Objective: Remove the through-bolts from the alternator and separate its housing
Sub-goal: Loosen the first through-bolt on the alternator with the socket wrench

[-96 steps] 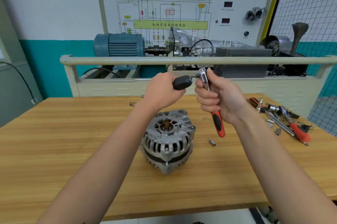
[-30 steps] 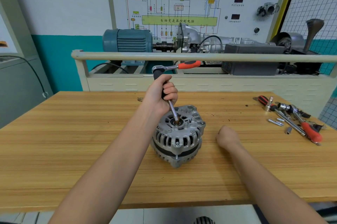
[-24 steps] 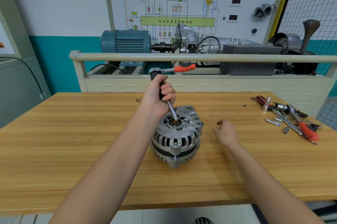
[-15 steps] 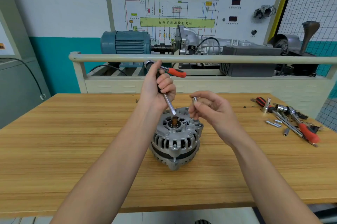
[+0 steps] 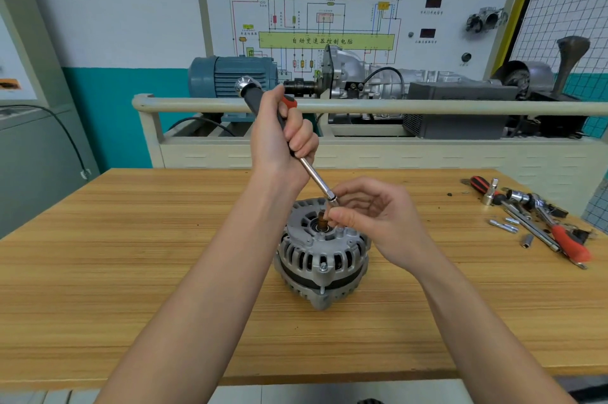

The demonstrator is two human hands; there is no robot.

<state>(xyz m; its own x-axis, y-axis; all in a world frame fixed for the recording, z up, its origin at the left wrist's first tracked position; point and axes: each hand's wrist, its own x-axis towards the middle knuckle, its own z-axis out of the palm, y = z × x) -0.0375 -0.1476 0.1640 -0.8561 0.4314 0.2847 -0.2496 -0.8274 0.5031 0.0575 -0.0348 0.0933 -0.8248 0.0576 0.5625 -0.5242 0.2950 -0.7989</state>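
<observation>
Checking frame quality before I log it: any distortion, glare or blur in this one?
Head view: wide-angle bowing bends the rail; lighting is even with soft shadows; a small glint on the ratchet head; the alternator and both hands are sharp.

Two bare forearms enter from the bottom edge, one from each lower corner. No sleeves, cuffs or gloves on either arm; both are uncovered from the frame edge to the wrist. Left hand point(image 5: 279, 137): bare, no ring, no watch or band at the wrist. Right hand point(image 5: 378, 222): bare, no ring, no watch or band. Fingernails short and unpainted where visible. No marks or tattoos seen.
</observation>
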